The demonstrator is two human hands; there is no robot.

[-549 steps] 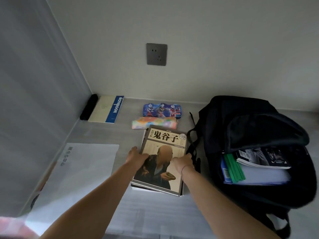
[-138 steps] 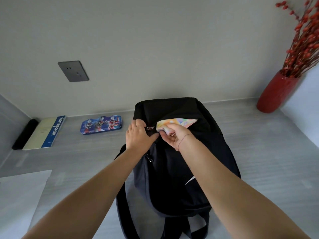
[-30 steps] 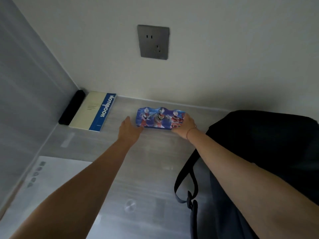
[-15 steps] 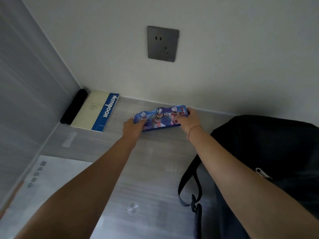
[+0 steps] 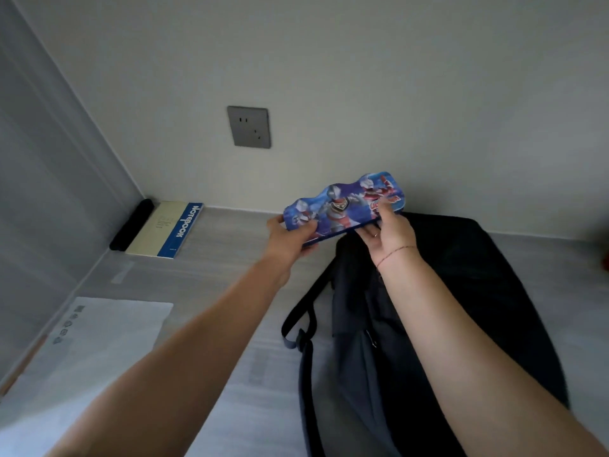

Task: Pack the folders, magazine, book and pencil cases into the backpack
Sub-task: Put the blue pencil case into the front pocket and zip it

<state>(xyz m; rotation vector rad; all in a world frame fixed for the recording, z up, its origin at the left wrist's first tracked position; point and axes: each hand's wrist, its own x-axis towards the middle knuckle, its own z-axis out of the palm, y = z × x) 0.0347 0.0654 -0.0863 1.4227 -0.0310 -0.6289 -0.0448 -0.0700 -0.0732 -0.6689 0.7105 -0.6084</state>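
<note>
A blue pencil case (image 5: 342,206) printed with cartoon heroes is in the air, tilted up to the right. My left hand (image 5: 288,237) grips its left end. Its right end rests in my right hand (image 5: 390,232), thumb on top and fingers under it. The case hovers over the top left corner of the black backpack (image 5: 461,291), which lies flat on the grey table (image 5: 230,291) at the right. The backpack's inside is hidden from me.
A cream and blue notebook (image 5: 166,229) lies at the back left beside a black roll (image 5: 131,224) in the corner. A white sheet (image 5: 99,338) lies near the left front. A wall socket (image 5: 249,127) sits above the table. A black strap (image 5: 300,315) loops left of the backpack.
Both hands have lifted the blue pencil case off the table and carried it right, from beside the notebook to above the backpack's top corner.
</note>
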